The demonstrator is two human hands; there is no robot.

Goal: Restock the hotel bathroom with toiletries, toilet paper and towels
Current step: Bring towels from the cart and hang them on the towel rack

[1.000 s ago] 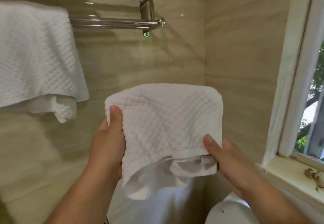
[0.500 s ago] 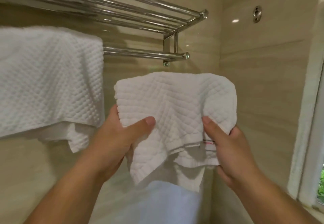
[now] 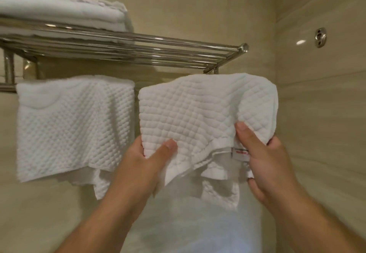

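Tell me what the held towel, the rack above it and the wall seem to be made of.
Held towel: white woven cloth, likely cotton, with a raised waffle grid. Rack: polished metal, chrome or steel by its bright reflections. Wall: glossy beige tile, perhaps ceramic or stone-look, with grout lines and light glints.

Waffle towel (image 3: pixel 198 114), white, doubled over, small red-printed label at hem: I pinch its lower edge with my left hand (image 3: pixel 142 165) and right hand (image 3: pixel 267 163), its top fold just under the rack (image 3: pixel 178 52).
Hung towel (image 3: pixel 73 126), white waffle: draped just beside it, on its left.
Folded towels (image 3: pixel 59 13), white: stacked on the rack.
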